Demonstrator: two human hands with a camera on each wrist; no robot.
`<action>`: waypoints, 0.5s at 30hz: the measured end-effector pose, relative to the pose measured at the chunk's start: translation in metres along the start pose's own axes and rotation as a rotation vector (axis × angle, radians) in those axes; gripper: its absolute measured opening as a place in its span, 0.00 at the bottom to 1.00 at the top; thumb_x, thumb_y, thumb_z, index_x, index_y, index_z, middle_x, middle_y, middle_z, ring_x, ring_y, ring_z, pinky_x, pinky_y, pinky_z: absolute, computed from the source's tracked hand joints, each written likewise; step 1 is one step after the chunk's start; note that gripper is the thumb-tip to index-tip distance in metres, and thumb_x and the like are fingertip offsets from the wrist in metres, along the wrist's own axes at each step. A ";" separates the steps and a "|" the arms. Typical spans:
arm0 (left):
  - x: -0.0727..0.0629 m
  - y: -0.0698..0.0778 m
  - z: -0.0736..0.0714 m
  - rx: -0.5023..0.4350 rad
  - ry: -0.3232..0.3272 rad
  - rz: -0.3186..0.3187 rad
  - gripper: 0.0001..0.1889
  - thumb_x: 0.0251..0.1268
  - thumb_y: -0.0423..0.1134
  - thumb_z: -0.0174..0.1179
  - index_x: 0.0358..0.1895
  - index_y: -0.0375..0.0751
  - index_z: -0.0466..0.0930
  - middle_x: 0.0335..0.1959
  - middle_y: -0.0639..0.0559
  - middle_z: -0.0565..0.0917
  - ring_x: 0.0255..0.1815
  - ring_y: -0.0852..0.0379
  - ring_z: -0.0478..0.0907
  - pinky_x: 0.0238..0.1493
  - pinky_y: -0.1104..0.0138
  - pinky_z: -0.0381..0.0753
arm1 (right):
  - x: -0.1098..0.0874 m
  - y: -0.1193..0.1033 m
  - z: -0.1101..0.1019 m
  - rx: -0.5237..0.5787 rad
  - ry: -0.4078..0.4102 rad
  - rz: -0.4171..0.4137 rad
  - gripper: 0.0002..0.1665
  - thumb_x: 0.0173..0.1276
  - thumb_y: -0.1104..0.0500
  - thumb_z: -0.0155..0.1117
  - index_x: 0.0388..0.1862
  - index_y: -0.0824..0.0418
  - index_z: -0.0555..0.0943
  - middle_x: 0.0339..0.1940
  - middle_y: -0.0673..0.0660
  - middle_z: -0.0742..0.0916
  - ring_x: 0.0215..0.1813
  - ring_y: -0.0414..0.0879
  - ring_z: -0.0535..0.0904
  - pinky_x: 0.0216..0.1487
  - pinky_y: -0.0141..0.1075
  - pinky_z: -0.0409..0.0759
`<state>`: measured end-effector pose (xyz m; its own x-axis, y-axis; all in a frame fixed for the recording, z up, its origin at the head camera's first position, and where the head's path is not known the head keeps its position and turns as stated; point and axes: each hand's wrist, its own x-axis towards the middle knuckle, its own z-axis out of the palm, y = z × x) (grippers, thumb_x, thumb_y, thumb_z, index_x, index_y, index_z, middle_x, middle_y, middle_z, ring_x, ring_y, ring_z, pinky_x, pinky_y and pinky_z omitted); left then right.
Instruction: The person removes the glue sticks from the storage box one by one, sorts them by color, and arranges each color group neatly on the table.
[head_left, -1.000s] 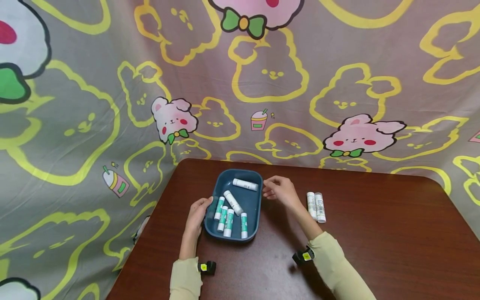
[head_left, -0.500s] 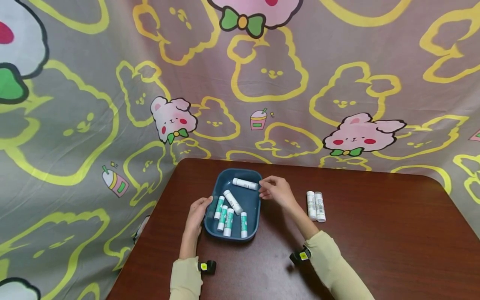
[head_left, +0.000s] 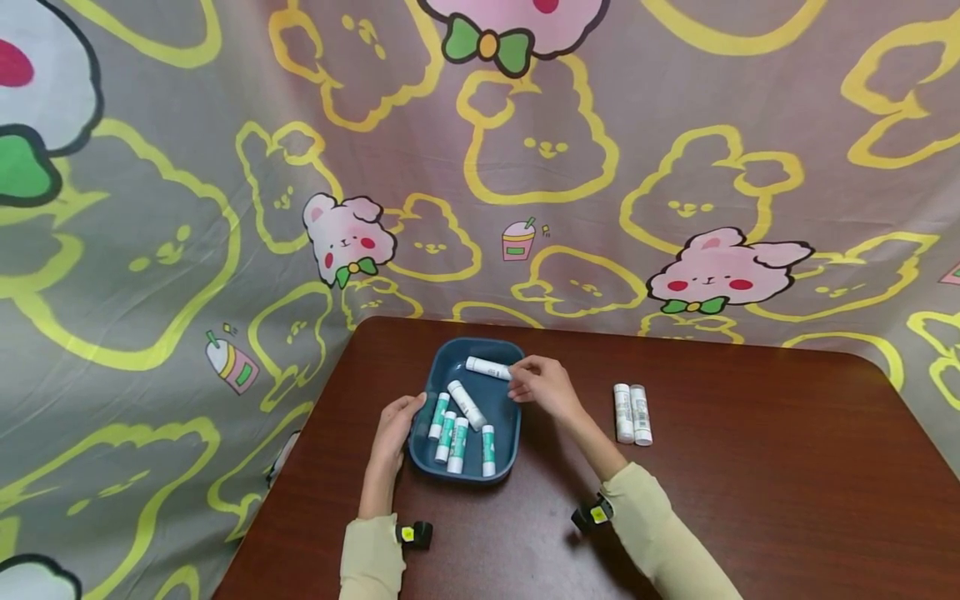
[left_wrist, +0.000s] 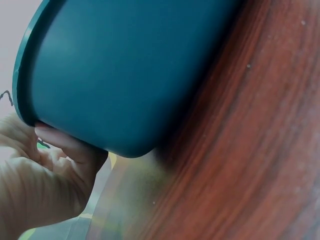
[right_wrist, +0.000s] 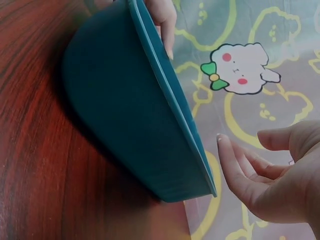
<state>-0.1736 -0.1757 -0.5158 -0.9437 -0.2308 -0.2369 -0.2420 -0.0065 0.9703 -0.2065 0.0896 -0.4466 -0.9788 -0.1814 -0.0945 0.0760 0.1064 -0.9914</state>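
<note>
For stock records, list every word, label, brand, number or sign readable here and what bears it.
No text can be read.
White tubes in the tray: print too small.
Green-labelled tubes there: marks too small.
Two tubes on the table: fine print, too small.
Yellow tags near the wrists: too blurred.

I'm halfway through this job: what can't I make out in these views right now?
Head view: the right end of the far white tube, hidden by the right hand.
Head view: the print on the green-labelled tubes, too small to read.
Left wrist view: the inside of the tray, hidden by its wall.
Right wrist view: part of the left hand, cut off by the top edge.
</note>
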 end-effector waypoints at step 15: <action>0.005 -0.005 0.000 0.008 0.007 0.001 0.16 0.76 0.43 0.61 0.34 0.31 0.80 0.23 0.51 0.77 0.25 0.58 0.73 0.28 0.67 0.71 | 0.004 0.009 0.020 -0.061 -0.023 -0.005 0.15 0.77 0.64 0.61 0.51 0.78 0.81 0.42 0.75 0.87 0.43 0.63 0.89 0.44 0.44 0.87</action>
<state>-0.1768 -0.1769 -0.5218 -0.9423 -0.2380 -0.2354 -0.2426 0.0011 0.9701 -0.2056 0.0705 -0.4578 -0.9744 -0.2048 -0.0927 0.0590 0.1650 -0.9845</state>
